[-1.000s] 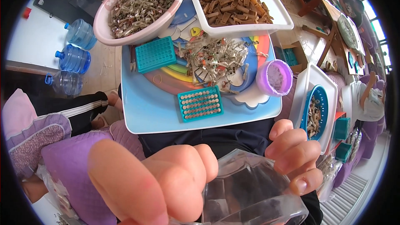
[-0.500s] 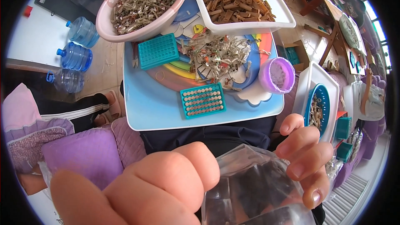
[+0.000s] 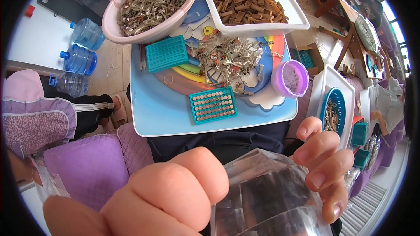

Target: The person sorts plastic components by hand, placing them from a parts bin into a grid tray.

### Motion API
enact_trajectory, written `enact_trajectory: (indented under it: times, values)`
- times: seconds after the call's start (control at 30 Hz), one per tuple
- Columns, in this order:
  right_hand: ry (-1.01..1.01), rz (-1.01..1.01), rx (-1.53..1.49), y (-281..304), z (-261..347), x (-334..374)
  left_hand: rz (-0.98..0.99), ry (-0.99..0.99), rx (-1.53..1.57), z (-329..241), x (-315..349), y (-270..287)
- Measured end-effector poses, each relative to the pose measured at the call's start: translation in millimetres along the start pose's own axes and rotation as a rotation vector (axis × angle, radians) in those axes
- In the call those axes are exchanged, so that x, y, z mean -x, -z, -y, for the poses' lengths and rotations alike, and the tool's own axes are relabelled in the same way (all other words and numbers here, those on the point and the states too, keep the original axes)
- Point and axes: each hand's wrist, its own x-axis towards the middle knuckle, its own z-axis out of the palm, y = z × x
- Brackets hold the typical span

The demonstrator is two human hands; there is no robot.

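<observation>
Close to me at the bottom, a clear plastic container (image 3: pixel 267 192) with a creased, faceted wall sits between my hands above my lap. My left hand (image 3: pixel 162 192) is closed, its bent fingers against the container's left edge; the fingertips are hidden. Bent round the right side are the fingers of my right hand (image 3: pixel 326 166), with their tips on the plastic. Beyond them on the low table (image 3: pixel 162 113) lies a teal tray (image 3: pixel 213 105) with rows of small round pieces. Behind that tray is a heap of small clear parts (image 3: pixel 229 59).
An empty teal tray (image 3: pixel 167 54), a pink basin (image 3: pixel 116 26) of clear parts, a white bin (image 3: pixel 262 28) of brown pieces and a purple tub (image 3: pixel 280 78) share the table. A blue basket (image 3: pixel 343 109) stands right. At left are water jugs (image 3: pixel 78 59) and another person's legs (image 3: pixel 94 105).
My hands have shifted slightly, still at the container. At left, the other person's patterned garment and legs have moved. A pale cloth at the far right has changed shape.
</observation>
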Motion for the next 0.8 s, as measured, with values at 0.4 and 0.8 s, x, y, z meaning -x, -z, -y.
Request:
enact_trajectory:
  times: [0.4, 0.8]
  values:
    - [0.047, 0.002, 0.023, -0.9, 1.3, -3.4, -0.005, -0.043, -0.032, 3.9, 0.6, 1.7]
    - [0.091, 0.110, 0.016, 6.1, 8.1, -9.6, 0.007, -0.096, -0.051, -4.0, -1.4, -0.8]
